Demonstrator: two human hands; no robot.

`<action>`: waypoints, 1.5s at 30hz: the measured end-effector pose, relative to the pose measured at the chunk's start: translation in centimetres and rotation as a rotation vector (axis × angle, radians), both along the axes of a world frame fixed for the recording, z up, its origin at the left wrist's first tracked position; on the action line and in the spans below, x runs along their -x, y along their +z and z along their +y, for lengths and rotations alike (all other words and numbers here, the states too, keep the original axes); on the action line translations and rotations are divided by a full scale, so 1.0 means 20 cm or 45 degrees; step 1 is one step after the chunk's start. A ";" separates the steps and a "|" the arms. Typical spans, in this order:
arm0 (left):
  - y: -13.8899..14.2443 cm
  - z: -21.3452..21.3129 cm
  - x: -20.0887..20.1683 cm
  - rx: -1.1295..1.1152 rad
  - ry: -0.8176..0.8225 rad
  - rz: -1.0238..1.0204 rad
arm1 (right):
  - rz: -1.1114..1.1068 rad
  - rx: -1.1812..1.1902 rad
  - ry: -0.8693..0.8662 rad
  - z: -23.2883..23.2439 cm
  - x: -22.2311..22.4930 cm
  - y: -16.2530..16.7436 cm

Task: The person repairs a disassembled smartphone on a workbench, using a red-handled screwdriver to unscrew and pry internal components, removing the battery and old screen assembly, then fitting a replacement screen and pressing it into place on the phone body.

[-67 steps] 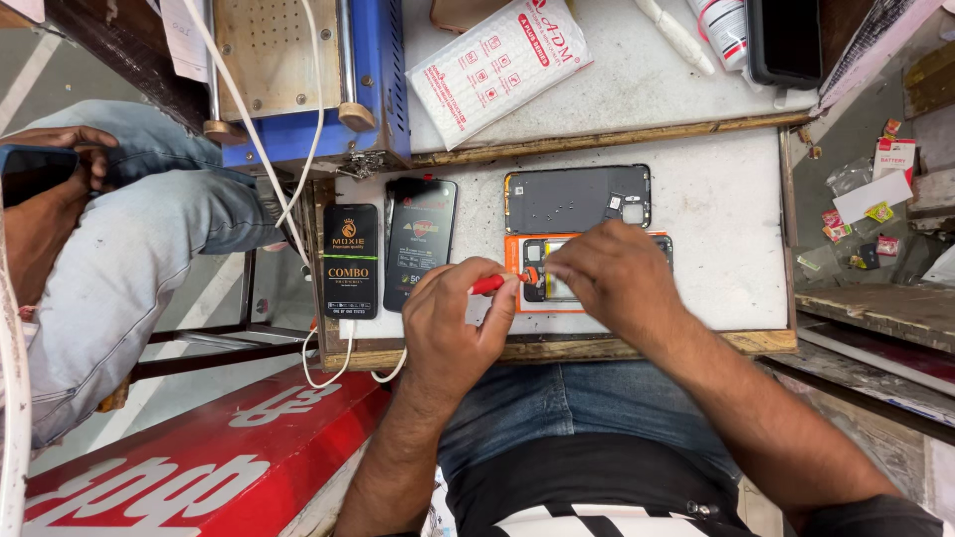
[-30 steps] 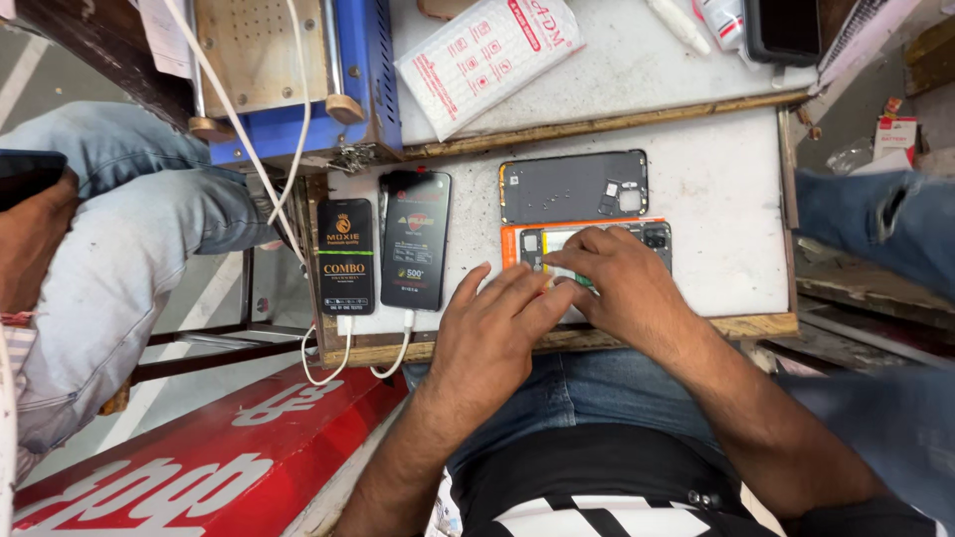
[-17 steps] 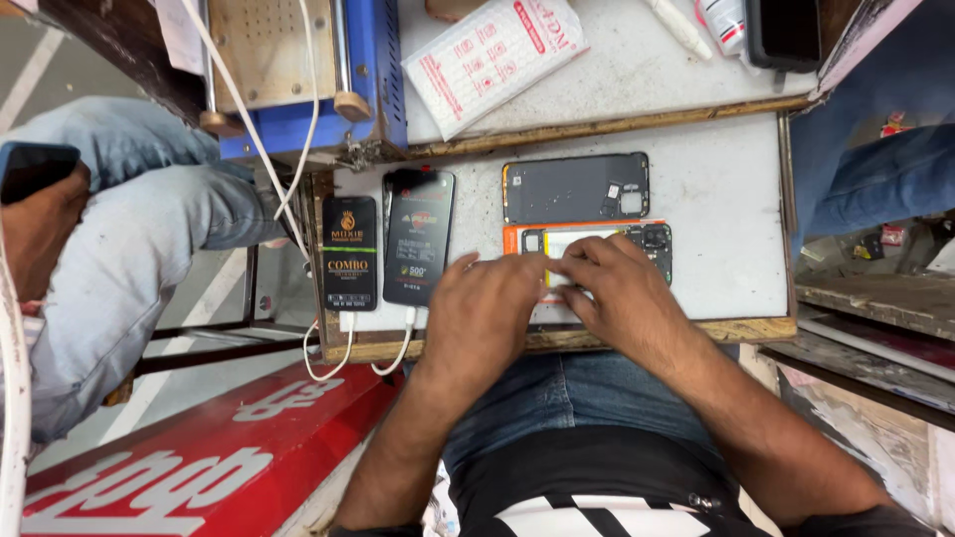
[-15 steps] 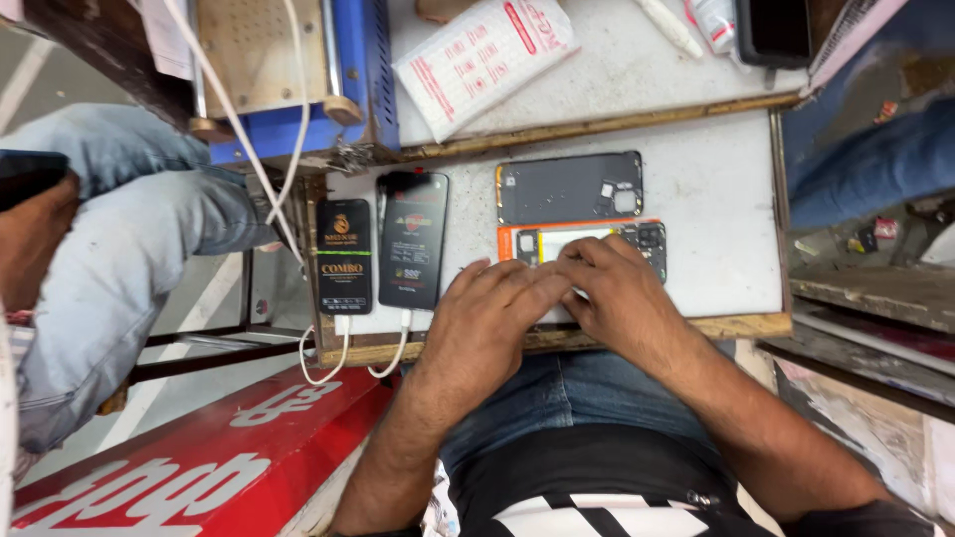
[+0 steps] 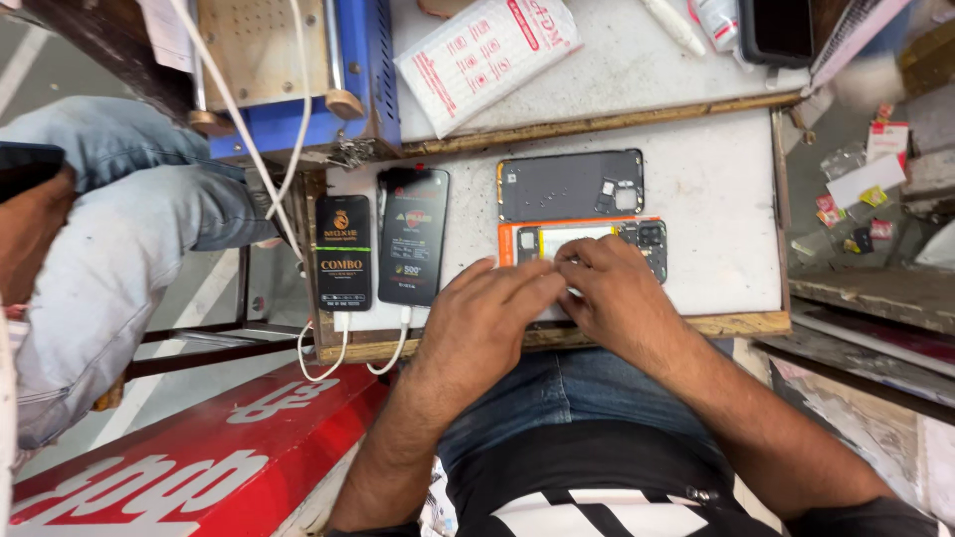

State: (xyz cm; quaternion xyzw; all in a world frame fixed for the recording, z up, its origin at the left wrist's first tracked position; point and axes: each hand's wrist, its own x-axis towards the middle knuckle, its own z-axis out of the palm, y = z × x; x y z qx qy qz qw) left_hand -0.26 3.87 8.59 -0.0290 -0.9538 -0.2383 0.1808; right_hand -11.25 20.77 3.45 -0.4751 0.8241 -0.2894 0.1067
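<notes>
Both hands lay over the opened phone (image 5: pixel 582 244), an orange-framed handset with its back removed, which rested on the white work board (image 5: pixel 711 189) close to that board's near wooden edge. The left hand (image 5: pixel 487 323) lay palm down with fingers stretched flat toward the phone's near long side; the right hand (image 5: pixel 617 293) was curled over the phone's middle, fingertips pressed together on its inner parts. Whether either hand pinched a tool or small part could not be told, because the fingers hid the contact area.

Just beyond the opened phone, almost touching its far long side, lay the detached grey back cover (image 5: pixel 569 184). To the phone's left stood two dark phones side by side: the nearer dark phone (image 5: pixel 414 236) and the outer dark phone (image 5: pixel 343 252), each with a white charging cable (image 5: pixel 318 363) dropping over the board's near edge. To the phone's right the board was bare as far as its right wooden edge.

Beyond the back cover, past a wooden ledge, a white printed packet (image 5: pixel 487 55) lay; a blue machine (image 5: pixel 298 80) sat beyond the two dark phones. The near half of the opened phone was covered by the hands. A second person's denim-clad leg (image 5: pixel 119 229) was cut off at the frame's left.
</notes>
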 end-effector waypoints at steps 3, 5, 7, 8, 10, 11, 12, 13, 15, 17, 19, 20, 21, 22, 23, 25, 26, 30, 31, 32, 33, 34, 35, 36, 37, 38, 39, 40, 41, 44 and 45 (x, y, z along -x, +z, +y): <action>0.02 0.00 0.01 0.037 0.070 -0.216 | 0.020 0.039 0.042 0.01 0.00 -0.01; 0.03 0.00 0.01 0.031 0.053 -0.232 | 0.035 0.029 0.037 0.01 0.00 -0.01; 0.03 0.00 0.00 -0.040 -0.103 0.015 | 0.042 0.025 0.019 0.01 0.01 -0.02; 0.02 0.00 0.00 0.001 -0.061 -0.085 | 0.027 0.011 0.011 0.01 0.00 -0.02; 0.01 0.00 0.01 0.102 0.041 -0.282 | 0.016 0.024 0.017 0.01 0.00 -0.02; 0.00 0.00 0.01 0.063 0.042 -0.190 | 0.024 0.045 0.021 0.01 0.00 -0.02; 0.00 0.00 0.00 0.023 0.044 -0.099 | 0.031 0.065 0.026 0.01 0.00 -0.02; -0.01 0.00 0.00 -0.012 0.042 -0.005 | 0.038 0.058 0.011 0.00 0.00 -0.02; -0.03 0.00 0.00 -0.001 -0.011 0.043 | 0.051 0.031 -0.038 0.00 0.00 -0.02; -0.05 0.00 -0.01 0.002 0.031 0.058 | 0.027 0.055 -0.009 0.00 0.00 -0.01; -0.07 -0.01 0.01 0.012 0.152 0.068 | 0.012 0.066 0.015 0.00 0.00 0.00; -0.08 -0.01 0.01 -0.002 0.178 0.097 | 0.006 0.064 0.014 -0.01 0.00 0.00; -0.09 -0.02 0.00 -0.022 0.195 0.123 | -0.002 0.055 0.005 -0.01 0.01 0.01; -0.09 -0.02 0.00 -0.051 0.210 0.142 | 0.017 0.060 0.018 0.00 0.01 0.01; -0.10 -0.02 -0.01 -0.065 0.201 0.148 | 0.034 0.065 0.034 -0.01 0.01 0.01; -0.10 -0.02 -0.02 -0.083 0.190 0.173 | 0.063 0.085 0.059 -0.01 0.01 0.00; -0.10 -0.01 -0.02 -0.094 0.190 0.181 | 0.070 0.094 0.065 -0.02 0.01 0.00; -0.11 -0.01 -0.02 -0.137 0.239 0.284 | 0.119 0.075 0.083 -0.05 0.06 -0.02; -0.11 -0.02 -0.02 -0.154 0.261 0.323 | 0.112 0.047 0.043 -0.06 0.08 -0.02; -0.11 -0.02 -0.02 -0.182 0.289 0.366 | 0.104 0.018 0.003 -0.07 0.11 -0.01; -0.12 -0.04 -0.02 -0.211 0.314 0.410 | 0.096 -0.011 -0.039 -0.09 0.15 0.00; -0.12 -0.06 -0.03 -0.240 0.337 0.456 | 0.119 0.011 -0.046 -0.11 0.18 0.00; -0.13 -0.07 -0.03 -0.299 0.356 0.403 | 0.147 0.035 -0.054 -0.13 0.21 0.01; -0.14 -0.08 -0.05 -0.356 0.377 0.351 | 0.175 0.059 -0.059 -0.15 0.23 0.03; -0.15 -0.08 -0.06 -0.412 0.402 0.294 | 0.182 0.106 -0.052 -0.15 0.23 0.04; -0.17 -0.08 -0.07 -0.521 0.405 0.228 | 0.188 0.152 -0.041 -0.14 0.23 0.05; -0.18 -0.08 -0.08 -0.629 0.410 0.161 | 0.194 0.199 -0.029 -0.14 0.22 0.05; -0.20 -0.08 -0.09 -0.736 0.418 0.094 | -0.097 0.197 -0.087 -0.12 0.21 0.06; -0.22 -0.07 -0.10 -0.753 0.461 -0.018 | -0.390 0.191 -0.142 -0.09 0.17 0.06; -0.27 -0.05 -0.10 -0.716 0.472 -0.337 | -1.245 0.494 -0.080 -0.03 0.10 0.03; -0.28 -0.04 -0.10 -0.640 0.402 -0.422 | -1.523 0.656 -0.022 -0.02 0.09 0.01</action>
